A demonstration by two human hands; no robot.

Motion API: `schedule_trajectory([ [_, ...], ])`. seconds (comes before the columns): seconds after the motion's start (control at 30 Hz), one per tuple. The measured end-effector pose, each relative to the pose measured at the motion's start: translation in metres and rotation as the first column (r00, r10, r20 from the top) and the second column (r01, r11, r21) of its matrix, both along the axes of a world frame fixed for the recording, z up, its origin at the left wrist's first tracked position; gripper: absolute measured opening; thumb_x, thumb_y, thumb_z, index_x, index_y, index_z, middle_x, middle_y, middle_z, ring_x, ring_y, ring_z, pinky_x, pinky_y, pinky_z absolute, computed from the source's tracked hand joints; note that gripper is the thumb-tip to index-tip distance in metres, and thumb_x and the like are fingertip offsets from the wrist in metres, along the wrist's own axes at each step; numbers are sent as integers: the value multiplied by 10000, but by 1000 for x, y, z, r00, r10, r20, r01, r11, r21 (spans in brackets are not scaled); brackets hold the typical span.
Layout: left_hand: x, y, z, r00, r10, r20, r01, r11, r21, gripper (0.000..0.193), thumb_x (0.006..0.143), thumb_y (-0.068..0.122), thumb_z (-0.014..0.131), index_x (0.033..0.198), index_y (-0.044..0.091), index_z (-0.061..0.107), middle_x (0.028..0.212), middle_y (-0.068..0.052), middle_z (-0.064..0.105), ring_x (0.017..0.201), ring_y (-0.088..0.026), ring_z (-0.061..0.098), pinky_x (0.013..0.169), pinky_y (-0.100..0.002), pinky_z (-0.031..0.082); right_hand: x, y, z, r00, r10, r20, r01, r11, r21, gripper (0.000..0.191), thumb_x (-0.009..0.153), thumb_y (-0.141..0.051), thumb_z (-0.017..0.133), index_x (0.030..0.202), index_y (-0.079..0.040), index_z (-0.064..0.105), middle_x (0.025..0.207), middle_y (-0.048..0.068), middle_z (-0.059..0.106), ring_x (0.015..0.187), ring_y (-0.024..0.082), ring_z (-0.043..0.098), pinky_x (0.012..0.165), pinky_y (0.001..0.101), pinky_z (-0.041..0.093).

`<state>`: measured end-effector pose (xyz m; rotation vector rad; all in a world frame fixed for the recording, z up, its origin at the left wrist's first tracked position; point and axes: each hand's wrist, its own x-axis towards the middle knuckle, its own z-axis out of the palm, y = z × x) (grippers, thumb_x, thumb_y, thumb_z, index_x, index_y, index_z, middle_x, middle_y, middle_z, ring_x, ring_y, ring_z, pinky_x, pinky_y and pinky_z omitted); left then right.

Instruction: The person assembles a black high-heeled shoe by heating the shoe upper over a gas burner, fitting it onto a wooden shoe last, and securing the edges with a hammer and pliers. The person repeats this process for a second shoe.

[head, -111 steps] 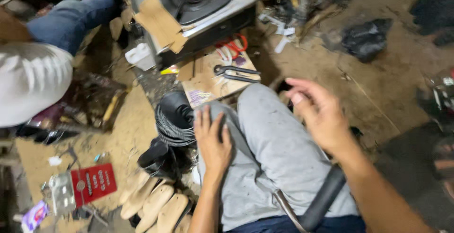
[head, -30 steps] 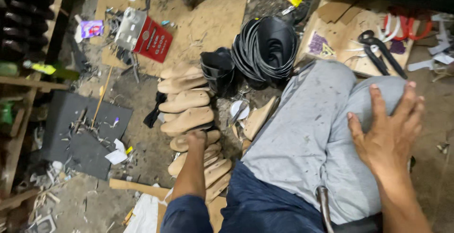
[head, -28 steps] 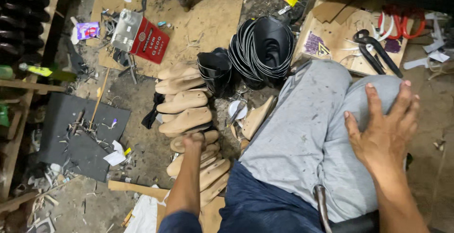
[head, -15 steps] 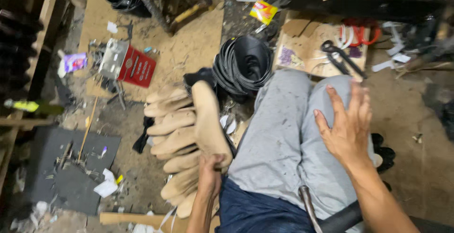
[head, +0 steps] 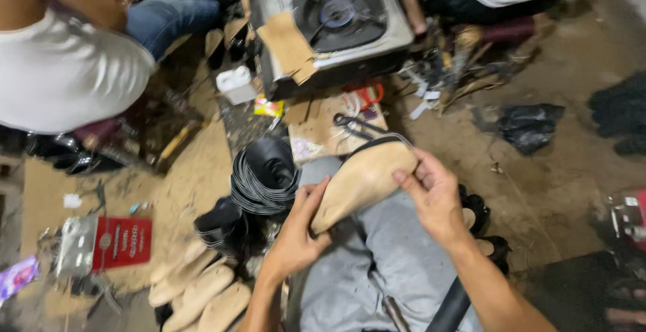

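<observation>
Both my hands hold a tan shoe sole [head: 363,180] over my grey-trousered lap [head: 377,271]. My left hand [head: 299,234] grips its heel end from below left. My right hand [head: 434,197] grips the toe end at the right, with the thumb on top. A black strip runs along the sole's upper edge. On the floor at the lower left lies a row of several more tan soles [head: 195,288].
A stack of black soles [head: 266,174] stands left of my knee. Ahead is a gas stove [head: 333,19], with cardboard and black scissors [head: 353,123] below it. A person in a white shirt [head: 60,69] sits at the left, another at the top right. A red box [head: 121,241] lies at the left.
My left hand picked one sole off the floor row and brought it up over my lap. My right hand left my knee and took the other end. The view swung forward.
</observation>
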<state>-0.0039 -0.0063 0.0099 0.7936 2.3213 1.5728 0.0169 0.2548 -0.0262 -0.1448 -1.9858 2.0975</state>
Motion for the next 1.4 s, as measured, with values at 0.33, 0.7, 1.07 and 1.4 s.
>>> schedule_trajectory([
  [0.33, 8, 108, 47, 811, 196, -552, -276, 959, -63, 831, 661, 178, 835, 1406, -13, 519, 1351, -200, 563, 1238, -406, 559, 1023, -476, 450, 29, -5, 25, 994, -89, -70, 98, 986, 133, 387, 795, -33, 835, 1142, 54, 690, 1042, 76, 772, 939, 118, 726, 878, 272, 582],
  [0.7, 12, 120, 38, 836, 222, -502, -282, 958, -46, 646, 682, 137, 782, 1292, 14, 607, 1127, -153, 609, 1077, -365, 590, 928, -462, 474, 38, 1, 41, 985, -173, -23, 172, 943, 285, 287, 772, -70, 863, 1023, 22, 759, 934, 60, 796, 852, 116, 735, 826, 263, 577],
  [1.07, 15, 108, 49, 808, 159, -568, -276, 953, -125, 808, 668, 225, 823, 1386, -10, 536, 1283, -227, 583, 1192, -412, 557, 1047, -514, 389, 20, 12, 17, 990, -127, 57, 124, 990, 64, 147, 886, -49, 765, 991, 29, 700, 896, 75, 757, 786, 102, 681, 724, 261, 554],
  [1.4, 26, 20, -5, 856, 118, 504, -287, 919, 272, 759, 824, 284, 789, 1473, 5, 511, 1289, -111, 662, 1138, -166, 630, 959, -319, 534, -2, 61, -14, 983, -181, -3, 166, 908, -386, 111, 989, -121, 711, 1009, -26, 656, 891, 68, 716, 709, 119, 650, 643, 271, 522],
])
